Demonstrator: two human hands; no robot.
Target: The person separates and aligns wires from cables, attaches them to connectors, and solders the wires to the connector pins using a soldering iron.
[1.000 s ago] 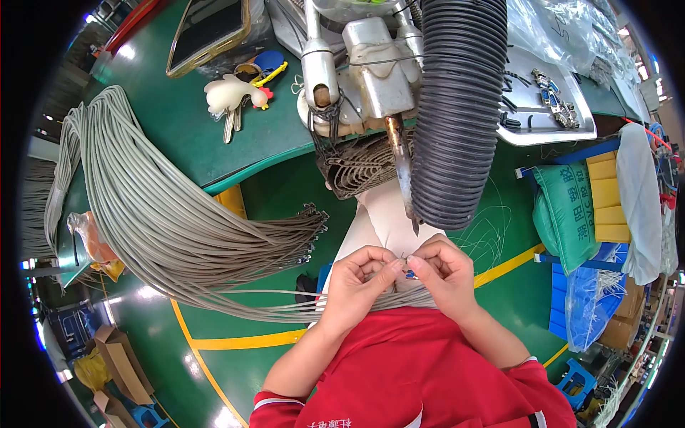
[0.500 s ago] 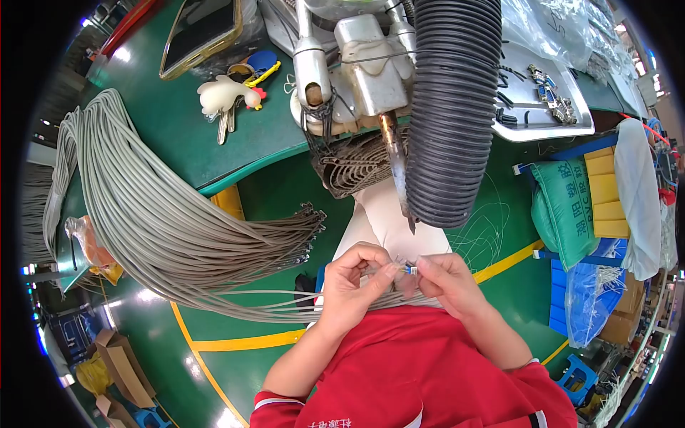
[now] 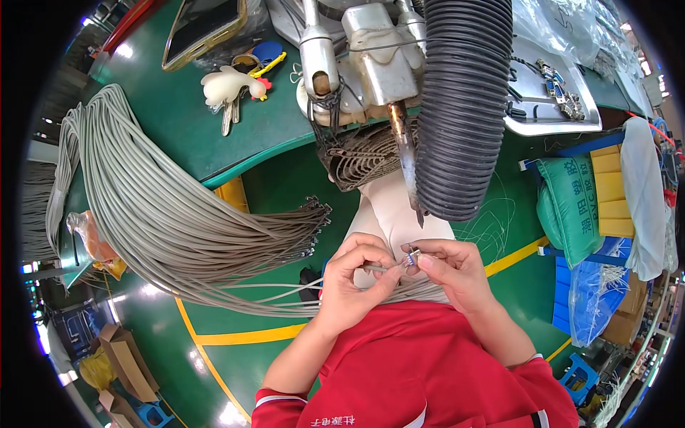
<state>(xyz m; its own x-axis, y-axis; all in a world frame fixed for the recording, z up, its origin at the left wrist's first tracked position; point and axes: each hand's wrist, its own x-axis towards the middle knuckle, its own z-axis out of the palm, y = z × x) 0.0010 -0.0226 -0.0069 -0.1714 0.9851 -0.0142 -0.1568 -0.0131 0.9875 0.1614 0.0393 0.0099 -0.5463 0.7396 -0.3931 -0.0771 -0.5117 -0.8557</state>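
My left hand (image 3: 357, 274) is closed around the end of a grey cable (image 3: 372, 268), held just above my lap. My right hand (image 3: 457, 272) pinches a small metal-and-blue connector (image 3: 412, 257) between thumb and fingers. Cable end and connector meet between my fingertips; whether they are joined is too small to tell. A soldering iron (image 3: 407, 157) points down in front of my hands, its tip apart from the connector. More grey cables (image 3: 271, 308) run across my lap under my hands.
A thick bundle of grey cables (image 3: 164, 207) hangs over the green bench (image 3: 171, 135) at left. A black ribbed hose (image 3: 464, 107) comes down beside the iron. At right, a metal tray (image 3: 556, 127) holds connectors. Phone (image 3: 203, 32) and keys (image 3: 228, 118) lie at upper left.
The connector has turned and now shows its metal shell between my fingertips. My right hand's fingers have shifted around it. The view has moved slightly.
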